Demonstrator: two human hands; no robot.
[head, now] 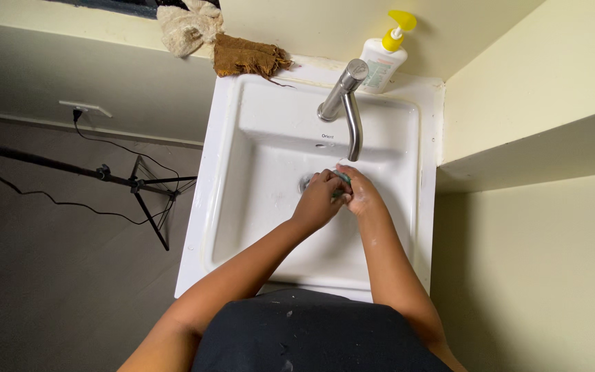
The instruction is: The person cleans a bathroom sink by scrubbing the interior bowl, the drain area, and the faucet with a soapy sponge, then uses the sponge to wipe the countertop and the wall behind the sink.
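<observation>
White porcelain framed our work: over the sink (pixel 228 138), near the drain, our left hand (pixel 318 200) curled closed around a small greenish object (pixel 342 180), with our right hand (pixel 361 195) closed against it from three o'clock. The object sat between both hands, equally near each, mostly hidden; we could not tell its long axis. At twelve o'clock stood the steel faucet (pixel 344 96), then the soap bottle (pixel 383 58).

Pale yellow walls (pixel 531 275); grey floor (pixel 49 275), dimly lit. A white wall socket (pixel 85 108) with black cable is seen, a black tripod stand (pixel 149 196) below. What may be a window sill (pixel 70 24) is glimpsed above.
</observation>
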